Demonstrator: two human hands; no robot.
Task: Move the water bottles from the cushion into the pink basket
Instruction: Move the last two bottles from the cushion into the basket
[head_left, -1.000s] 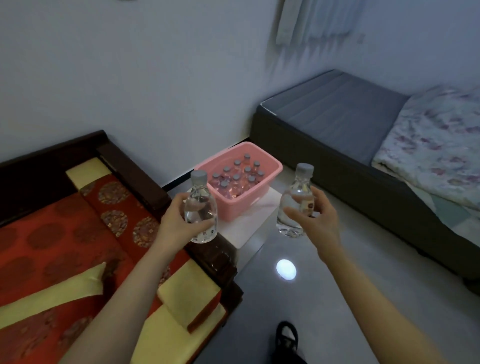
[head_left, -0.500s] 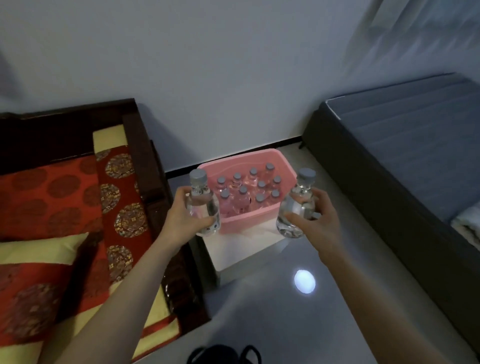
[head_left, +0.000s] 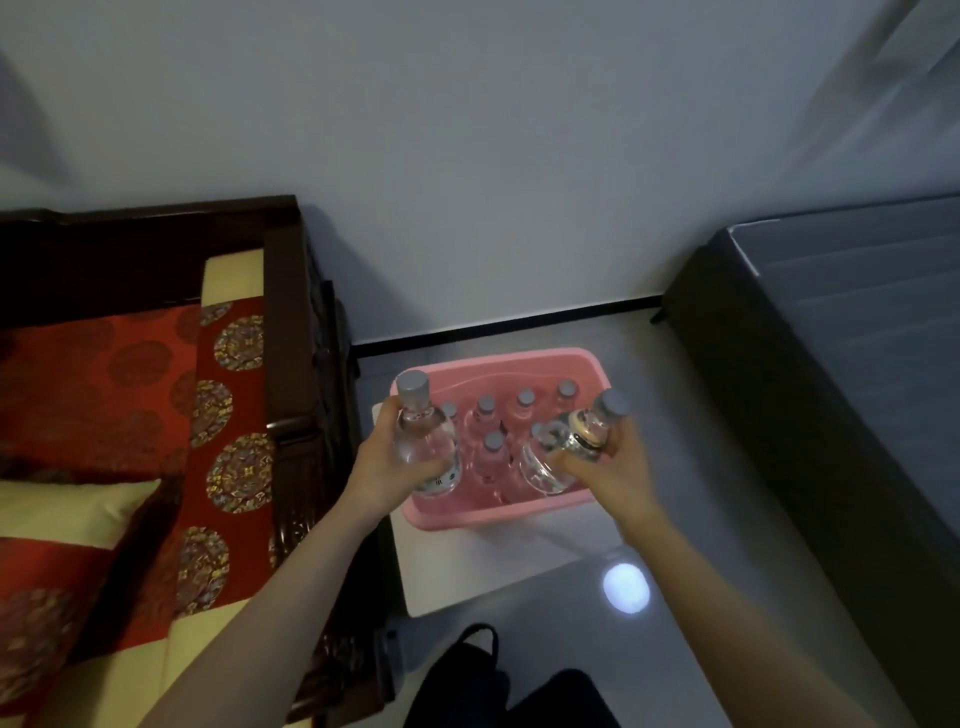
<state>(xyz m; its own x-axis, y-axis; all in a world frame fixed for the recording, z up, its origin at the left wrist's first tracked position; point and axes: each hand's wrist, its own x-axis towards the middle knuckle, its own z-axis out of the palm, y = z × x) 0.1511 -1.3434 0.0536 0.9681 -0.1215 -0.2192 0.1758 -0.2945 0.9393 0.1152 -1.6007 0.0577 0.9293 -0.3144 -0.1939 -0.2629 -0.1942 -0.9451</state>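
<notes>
My left hand (head_left: 385, 470) grips a clear water bottle (head_left: 423, 434) with a grey cap, held nearly upright over the left side of the pink basket (head_left: 524, 362). My right hand (head_left: 615, 470) grips a second clear bottle (head_left: 569, 447), tilted with its cap pointing up and right, over the basket's right front part. Several grey-capped bottles (head_left: 488, 441) stand inside the basket. The red and gold patterned cushion (head_left: 104, 395) lies on the dark wooden sofa at the left; no bottles show on its visible part.
The basket sits on a low white stand (head_left: 467, 566) between the sofa's dark wooden arm (head_left: 291, 332) and a dark bed frame with grey mattress (head_left: 831, 364) at the right. A cream pillow (head_left: 67, 509) lies on the sofa. A light spot reflects on the glossy floor (head_left: 626, 588).
Both hands have moved forward and down with their bottles, from in front of the basket to over it. The right bottle has tilted. The view has swung down and closer.
</notes>
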